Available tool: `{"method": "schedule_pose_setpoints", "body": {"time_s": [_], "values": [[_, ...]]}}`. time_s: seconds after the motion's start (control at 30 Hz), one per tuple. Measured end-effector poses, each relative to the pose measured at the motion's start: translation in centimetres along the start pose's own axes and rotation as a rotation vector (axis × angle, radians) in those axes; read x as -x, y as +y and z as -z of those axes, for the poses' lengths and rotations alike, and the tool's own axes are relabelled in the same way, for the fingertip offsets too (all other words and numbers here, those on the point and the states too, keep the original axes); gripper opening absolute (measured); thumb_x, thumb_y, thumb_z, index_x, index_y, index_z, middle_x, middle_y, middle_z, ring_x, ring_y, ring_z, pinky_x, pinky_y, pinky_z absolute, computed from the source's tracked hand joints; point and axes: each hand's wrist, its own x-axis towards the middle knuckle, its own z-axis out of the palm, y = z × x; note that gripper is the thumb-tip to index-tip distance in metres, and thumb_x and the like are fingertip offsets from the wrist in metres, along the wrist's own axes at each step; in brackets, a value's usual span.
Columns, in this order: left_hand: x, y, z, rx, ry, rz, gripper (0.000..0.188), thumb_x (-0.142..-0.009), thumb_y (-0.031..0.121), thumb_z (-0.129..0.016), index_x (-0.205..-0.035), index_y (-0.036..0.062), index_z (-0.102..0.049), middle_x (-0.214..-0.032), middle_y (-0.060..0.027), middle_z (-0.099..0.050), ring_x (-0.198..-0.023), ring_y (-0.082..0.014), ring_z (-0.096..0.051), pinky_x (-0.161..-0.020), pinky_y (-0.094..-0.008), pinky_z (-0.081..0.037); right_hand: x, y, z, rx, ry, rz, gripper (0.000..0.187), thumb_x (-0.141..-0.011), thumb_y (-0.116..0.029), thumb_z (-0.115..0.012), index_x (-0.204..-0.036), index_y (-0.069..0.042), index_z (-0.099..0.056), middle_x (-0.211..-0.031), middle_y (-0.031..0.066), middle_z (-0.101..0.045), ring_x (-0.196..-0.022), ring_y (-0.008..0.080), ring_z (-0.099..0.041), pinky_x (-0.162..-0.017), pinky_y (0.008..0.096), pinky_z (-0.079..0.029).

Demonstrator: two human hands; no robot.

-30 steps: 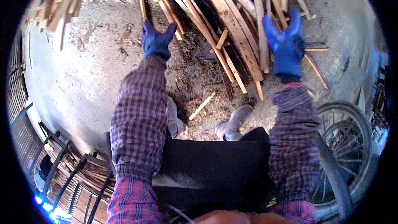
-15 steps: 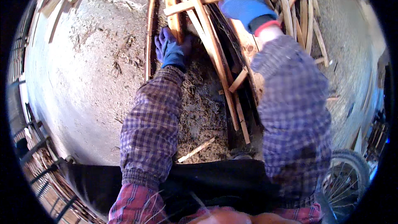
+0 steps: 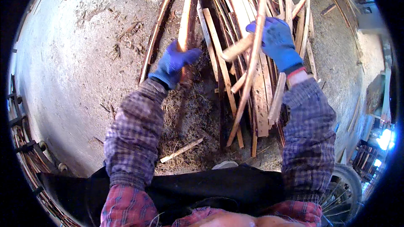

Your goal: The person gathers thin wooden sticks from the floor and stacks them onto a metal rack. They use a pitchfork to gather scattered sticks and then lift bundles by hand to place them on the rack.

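Observation:
My left hand [image 3: 173, 64], in a blue and purple work glove, closes round a long wooden strip [image 3: 186, 14] that runs away from me. To the right, my right hand [image 3: 274, 41], gloved alike, has its fingers curled at another long wooden strip [image 3: 249, 80] standing at a slant over the pile. A short, slightly blurred wood piece [image 3: 237, 48] juts leftward beside those fingers; its far end is hidden, so whether it is held too is unclear. Beneath both lies a loose heap of narrow boards [image 3: 264, 117], mostly pointing toward me.
A bark-edged strip [image 3: 156, 29] lies left of my left hand. Bark crumbs and a small stick [image 3: 182, 150] are on the concrete floor [image 3: 88, 84] nearer me. A spoked wheel [image 3: 343, 193] stands at the lower right, and a metal rack [image 3: 25, 143] at the left edge.
My right hand has come nearer to me, and a slanted strip now stands at its fingers. The crosswise stick no longer spans the heap. My left hand has shifted slightly nearer with its strip.

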Motion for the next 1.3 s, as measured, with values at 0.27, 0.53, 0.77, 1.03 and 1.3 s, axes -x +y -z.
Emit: {"method": "schedule_pose_setpoints", "body": {"time_s": [0.27,0.53,0.77,1.03,1.3], "values": [[8.1,-0.3,-10.7,0.218,-0.068,-0.031,0.048,-0.077,0.008,-0.067,-0.121,0.0029,-0.047,-0.097,-0.0038,-0.058,-0.084,-0.0130,-0.056,-0.074,-0.0295,-0.048,6.5,-1.0,6.4,-0.080,0.346,0.180,0.030,-0.072,-0.015,-0.057,-0.101,-0.019,-0.064,-0.101,0.0040,-0.064,-0.098,0.0231,-0.060,-0.085,0.0362,-0.049],[7.5,-5.8,-16.4,0.218,-0.128,0.024,0.067,-0.072,0.003,-0.069,-0.132,0.0045,-0.040,-0.114,-0.0061,-0.055,-0.102,-0.0162,-0.052,-0.089,-0.0288,-0.042,8.9,-0.9,0.8,0.119,0.080,-0.089,0.050,-0.073,-0.010,-0.059,-0.122,-0.017,-0.053,-0.121,0.0068,-0.055,-0.111,0.0244,-0.054,-0.089,0.0375,-0.047],[5.9,-8.3,-14.6,0.320,-0.286,-0.041,0.051,-0.072,-0.003,-0.070,-0.119,0.0032,-0.051,-0.107,-0.0076,-0.061,-0.093,-0.0184,-0.061,-0.082,-0.0324,-0.049,15.9,-5.2,5.0,-0.237,0.174,-0.398,0.031,-0.076,-0.022,-0.059,-0.104,-0.008,-0.060,-0.089,0.0141,-0.064,-0.076,0.0307,-0.063,-0.065,0.0426,-0.050],[6.6,-8.9,-16.4,0.476,-0.230,0.086,0.053,-0.076,-0.003,-0.067,-0.125,0.0034,-0.047,-0.109,-0.0073,-0.061,-0.093,-0.0182,-0.061,-0.083,-0.0316,-0.050,14.0,-9.8,3.0,-0.054,-0.018,-0.603,0.039,-0.075,-0.043,-0.061,-0.084,-0.005,-0.061,-0.073,0.0116,-0.062,-0.068,0.0301,-0.062,-0.060,0.0414,-0.049],[7.7,-7.1,-14.9,0.283,-0.320,-0.076,0.055,-0.079,0.002,-0.066,-0.129,0.0028,-0.043,-0.110,-0.0071,-0.059,-0.100,-0.0151,-0.057,-0.089,-0.0296,-0.047,12.8,-9.5,3.3,-0.181,-0.147,-0.860,0.046,-0.073,-0.044,-0.063,-0.100,-0.008,-0.059,-0.100,0.0161,-0.062,-0.090,0.0359,-0.060,-0.078,0.0430,-0.049]]}}
